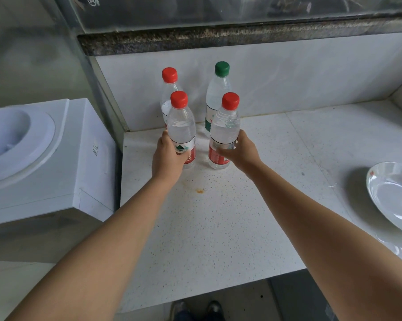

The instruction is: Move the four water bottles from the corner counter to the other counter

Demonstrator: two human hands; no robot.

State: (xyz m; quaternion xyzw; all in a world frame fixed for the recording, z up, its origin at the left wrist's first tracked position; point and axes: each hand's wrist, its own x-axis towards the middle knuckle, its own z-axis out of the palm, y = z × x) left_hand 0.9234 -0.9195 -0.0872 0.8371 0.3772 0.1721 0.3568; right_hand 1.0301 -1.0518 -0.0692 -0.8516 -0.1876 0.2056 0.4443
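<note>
Water bottles on the speckled counter [218, 228]: four, all upright. Red caps: three. Green cap: one.

Two bottles sit at the fingers: front-left bottle [181, 133] inside the left hand [167, 156], front-right bottle [224, 133] inside the right hand [244, 154]. Two stand beyond the fingertips: back-left bottle [168, 93], red cap, and back-right bottle [218, 93], green cap.

Hands: two, both bare.

White dish [394, 193]: one, well right of the right hand's fingers.

White dispenser top [40, 156]: one, left of the left hand.

Shoes [197, 308] at the floor: two.
</note>
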